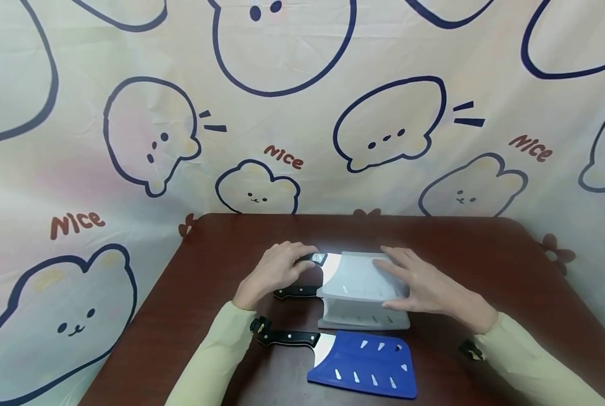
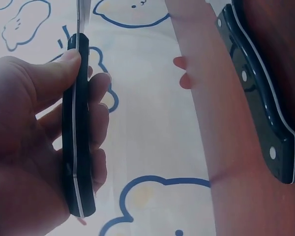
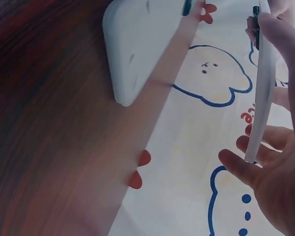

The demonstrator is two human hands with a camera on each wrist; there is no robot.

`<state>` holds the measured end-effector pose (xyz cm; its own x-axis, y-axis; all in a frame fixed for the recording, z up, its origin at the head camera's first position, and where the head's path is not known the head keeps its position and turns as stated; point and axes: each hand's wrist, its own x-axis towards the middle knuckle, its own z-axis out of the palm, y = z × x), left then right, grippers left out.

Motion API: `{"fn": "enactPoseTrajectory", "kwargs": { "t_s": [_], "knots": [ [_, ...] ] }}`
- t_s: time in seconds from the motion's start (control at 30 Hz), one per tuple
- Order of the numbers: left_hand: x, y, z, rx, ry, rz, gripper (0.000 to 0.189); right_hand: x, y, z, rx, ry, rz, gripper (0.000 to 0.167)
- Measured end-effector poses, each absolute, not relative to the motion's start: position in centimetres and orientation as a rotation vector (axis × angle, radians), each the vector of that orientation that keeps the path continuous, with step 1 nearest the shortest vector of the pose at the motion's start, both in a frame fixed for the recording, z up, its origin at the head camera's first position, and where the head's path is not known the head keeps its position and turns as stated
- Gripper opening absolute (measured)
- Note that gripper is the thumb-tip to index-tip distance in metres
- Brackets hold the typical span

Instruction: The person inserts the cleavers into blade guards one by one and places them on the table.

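Note:
My left hand (image 1: 281,266) grips the black handle (image 2: 77,132) of a cleaver (image 1: 331,268), thumb on one side and fingers round the other. A white blade sheath (image 1: 363,273) covers most of its blade, leaving a bright strip of metal near the handle. At the far end of that sheath, my right hand (image 1: 426,285) holds it between thumb and fingers; the right wrist view shows the sheath (image 3: 264,98) edge-on. This cleaver is raised above the table. Below it lies a second cleaver in a white sheath (image 1: 365,320), its black handle (image 1: 298,291) pointing left.
Nearer the front of the brown table (image 1: 449,372), a third cleaver lies in a blue sheath (image 1: 363,363), with its black handle (image 1: 289,338) to the left, close to my left wrist. A cloth printed with bears (image 1: 261,192) hangs behind the table.

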<state>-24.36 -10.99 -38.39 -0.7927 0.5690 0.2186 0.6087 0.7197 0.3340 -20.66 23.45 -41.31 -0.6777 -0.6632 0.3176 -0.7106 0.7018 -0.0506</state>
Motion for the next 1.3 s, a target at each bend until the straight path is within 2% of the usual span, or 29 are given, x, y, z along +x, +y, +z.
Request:
{"fn": "enactPoseTrajectory", "kwargs": {
  "t_s": [0.37, 0.7, 0.97, 1.3],
  "knots": [
    [-26.0, -11.4, -39.1, -0.904, -2.899, -0.686, 0.034, -21.5, 24.0, -41.9, 1.012, -2.789, 0.286, 0.090],
    [-27.5, -11.8, -40.4, -0.817, -2.955, -0.812, 0.034, -22.8, 23.3, -42.3, 0.879, -2.890, 0.420, 0.084],
    [-28.2, -12.0, -41.1, -0.720, -3.011, -0.887, 0.037, -23.4, 22.7, -42.7, 0.870, -2.901, 0.418, 0.082],
    [-30.1, -11.0, -41.9, -0.754, -3.066, -0.926, 0.038, -24.1, 21.8, -43.5, 0.649, -3.086, 0.519, 0.087]
  ]
}}
